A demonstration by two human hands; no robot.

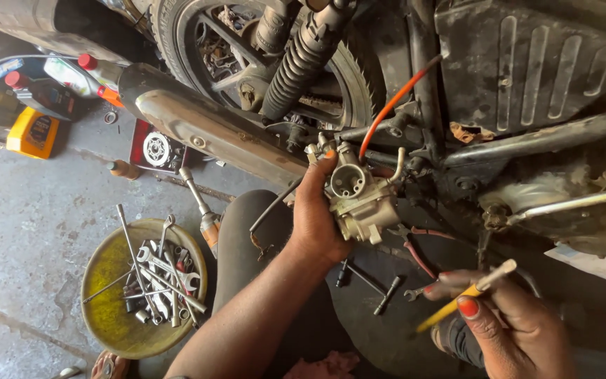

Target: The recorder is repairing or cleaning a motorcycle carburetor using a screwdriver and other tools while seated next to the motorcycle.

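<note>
Carburetor (pixel 356 195), ribbed cast metal

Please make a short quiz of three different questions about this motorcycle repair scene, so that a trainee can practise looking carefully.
1. True or false: the left hand grips the carburetor beside the motorcycle frame.
2. What does the right hand hold?
A. a hammer
B. a thin yellow-handled tool
C. a red bottle
3. Fill in: the loose wrenches lie in a round, shallow ______ pan on the floor.

Key:
1. True. The fingers wrap its left side, and an orange hose runs up from it.
2. B. It is pinched between thumb and fingers, pointing up to the right.
3. Yellow.
</note>
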